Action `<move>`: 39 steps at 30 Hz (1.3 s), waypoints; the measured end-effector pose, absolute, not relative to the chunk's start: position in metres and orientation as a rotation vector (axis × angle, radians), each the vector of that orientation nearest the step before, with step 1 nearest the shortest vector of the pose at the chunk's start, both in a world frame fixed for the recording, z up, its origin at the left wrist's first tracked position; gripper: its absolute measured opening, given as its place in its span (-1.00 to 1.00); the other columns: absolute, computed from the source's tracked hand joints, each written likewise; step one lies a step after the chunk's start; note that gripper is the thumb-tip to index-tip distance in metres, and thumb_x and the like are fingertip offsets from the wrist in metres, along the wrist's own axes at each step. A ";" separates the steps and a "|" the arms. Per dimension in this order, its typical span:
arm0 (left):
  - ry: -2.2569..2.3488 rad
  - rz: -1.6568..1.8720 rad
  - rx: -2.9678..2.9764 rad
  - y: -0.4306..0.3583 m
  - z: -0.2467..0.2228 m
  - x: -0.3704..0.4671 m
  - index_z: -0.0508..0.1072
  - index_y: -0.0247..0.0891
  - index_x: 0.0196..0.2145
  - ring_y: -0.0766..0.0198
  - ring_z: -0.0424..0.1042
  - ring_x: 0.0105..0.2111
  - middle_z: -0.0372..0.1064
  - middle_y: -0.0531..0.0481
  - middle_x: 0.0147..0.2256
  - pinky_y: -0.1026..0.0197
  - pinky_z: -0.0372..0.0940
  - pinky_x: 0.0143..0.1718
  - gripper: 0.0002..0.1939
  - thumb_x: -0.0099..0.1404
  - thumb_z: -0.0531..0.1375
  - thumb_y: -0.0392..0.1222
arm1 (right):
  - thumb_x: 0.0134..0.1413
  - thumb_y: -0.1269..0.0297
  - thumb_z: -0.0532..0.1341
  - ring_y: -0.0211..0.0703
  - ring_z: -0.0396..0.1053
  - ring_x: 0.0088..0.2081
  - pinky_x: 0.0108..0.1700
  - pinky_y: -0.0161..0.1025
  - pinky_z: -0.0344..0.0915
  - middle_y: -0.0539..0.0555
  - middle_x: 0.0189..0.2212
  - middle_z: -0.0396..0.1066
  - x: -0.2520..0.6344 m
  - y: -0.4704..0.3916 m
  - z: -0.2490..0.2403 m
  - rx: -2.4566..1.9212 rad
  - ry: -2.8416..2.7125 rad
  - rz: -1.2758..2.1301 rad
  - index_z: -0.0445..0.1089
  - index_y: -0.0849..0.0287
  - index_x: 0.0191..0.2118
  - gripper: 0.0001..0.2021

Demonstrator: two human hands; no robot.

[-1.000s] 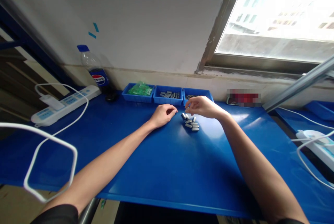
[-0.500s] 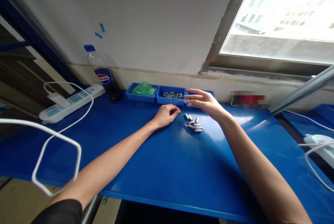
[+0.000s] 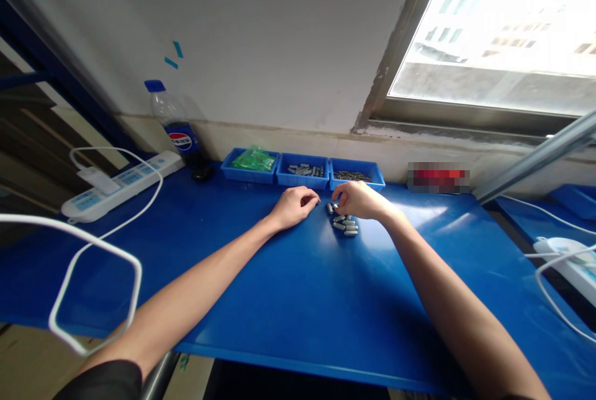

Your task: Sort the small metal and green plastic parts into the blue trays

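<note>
My left hand (image 3: 294,207) rests on the blue table (image 3: 279,288), its thumb and fingers pinched together. Anything in that pinch is too small or hidden to name. To its right lies a small heap of short silver metal cylinders (image 3: 350,233). My right hand (image 3: 362,200) reaches down over the far side of the heap, fingers bent and apart, the fingertips close to the upper pieces. Whether they touch one is unclear. Behind the hands stand a blue tray of similar silver pieces (image 3: 305,170) and a blue tray of small, thin metal parts (image 3: 352,176).
A third blue tray (image 3: 250,176) holds green plastic packets. A cola bottle (image 3: 180,133) and a white power strip (image 3: 121,186) stand at the left, with a white cable (image 3: 139,276) looping in front. A blurred red item (image 3: 438,177) sits by the wall at the right.
My right hand has come down from in front of the right tray to the heap, its fingers bending. The right tray's contents now show. The left hand stays pinched in place.
</note>
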State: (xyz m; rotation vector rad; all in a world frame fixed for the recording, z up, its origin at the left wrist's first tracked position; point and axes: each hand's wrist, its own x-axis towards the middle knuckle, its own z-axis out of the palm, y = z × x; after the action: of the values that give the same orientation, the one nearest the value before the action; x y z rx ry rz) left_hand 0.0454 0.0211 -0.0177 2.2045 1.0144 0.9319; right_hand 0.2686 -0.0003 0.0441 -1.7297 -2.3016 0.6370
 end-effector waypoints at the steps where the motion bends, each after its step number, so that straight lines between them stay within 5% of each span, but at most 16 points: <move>1: 1.016 0.930 2.206 0.021 -0.018 0.045 0.65 -0.26 -0.27 0.26 0.46 -0.38 0.58 -0.10 -0.28 0.26 0.32 -0.34 -0.77 0.40 0.21 -0.15 | -0.15 0.43 0.35 -0.08 0.58 -0.33 -0.29 -0.28 0.39 -0.02 -0.42 0.63 0.267 0.000 0.042 -1.750 -2.291 0.614 0.58 0.11 -0.24 -0.74; 9: 1.007 0.936 2.202 0.020 -0.017 0.045 0.65 -0.27 -0.27 0.26 0.46 -0.37 0.58 -0.09 -0.28 0.26 0.31 -0.33 -0.78 0.40 0.21 -0.16 | -0.06 0.31 0.38 -0.08 0.56 -0.36 -0.31 -0.27 0.40 0.04 -0.45 0.60 0.271 0.000 0.058 -1.627 -2.115 0.836 0.61 0.15 -0.31 -0.86; 14: 0.992 0.939 2.202 0.020 -0.016 0.045 0.65 -0.26 -0.27 0.27 0.46 -0.38 0.58 -0.08 -0.29 0.25 0.30 -0.33 -0.78 0.41 0.20 -0.17 | -0.07 0.03 0.48 -0.15 0.51 -0.40 -0.26 -0.23 0.45 0.07 -0.45 0.57 0.287 -0.001 0.068 -1.324 -1.762 1.367 0.55 0.21 -0.22 -0.63; 19: 0.993 0.937 2.201 0.020 -0.017 0.045 0.64 -0.27 -0.28 0.27 0.46 -0.38 0.59 -0.08 -0.28 0.25 0.30 -0.33 -0.77 0.41 0.20 -0.17 | -0.14 0.06 0.54 -0.13 0.56 -0.28 -0.11 -0.18 0.47 0.13 -0.29 0.61 0.297 -0.002 0.064 -1.189 -1.582 1.549 0.51 0.18 -0.17 -0.56; 27: 0.991 0.932 2.203 0.020 -0.018 0.045 0.64 -0.26 -0.28 0.27 0.46 -0.38 0.58 -0.07 -0.29 0.24 0.30 -0.32 -0.77 0.42 0.20 -0.15 | -0.11 0.10 0.54 0.02 0.61 -0.13 0.03 -0.07 0.49 0.19 -0.21 0.63 0.293 -0.001 0.059 -1.124 -1.519 1.508 0.54 0.17 -0.13 -0.57; 33: 0.994 0.926 2.204 0.021 -0.017 0.045 0.65 -0.27 -0.26 0.26 0.48 -0.37 0.58 -0.08 -0.27 0.24 0.32 -0.30 -0.77 0.42 0.19 -0.16 | -0.04 0.18 0.49 0.05 0.56 0.04 0.16 0.01 0.45 0.19 0.08 0.55 0.276 -0.002 0.062 -1.045 -1.486 1.364 0.45 0.04 0.15 -0.42; 39: 0.996 0.926 2.219 0.020 -0.017 0.045 0.65 -0.27 -0.27 0.27 0.46 -0.37 0.58 -0.09 -0.28 0.25 0.31 -0.32 -0.77 0.41 0.20 -0.17 | 0.02 0.26 0.38 -0.03 0.60 -0.28 -0.21 -0.18 0.49 0.12 -0.32 0.63 0.276 -0.001 0.062 -1.373 -1.841 0.972 0.55 0.18 -0.18 -0.79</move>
State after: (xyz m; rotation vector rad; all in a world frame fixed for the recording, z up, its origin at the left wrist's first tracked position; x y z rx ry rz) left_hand 0.0449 0.0202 -0.0165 2.2191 0.9960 0.9256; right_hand 0.2759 -0.0010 0.0616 -1.3735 -1.8407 0.9720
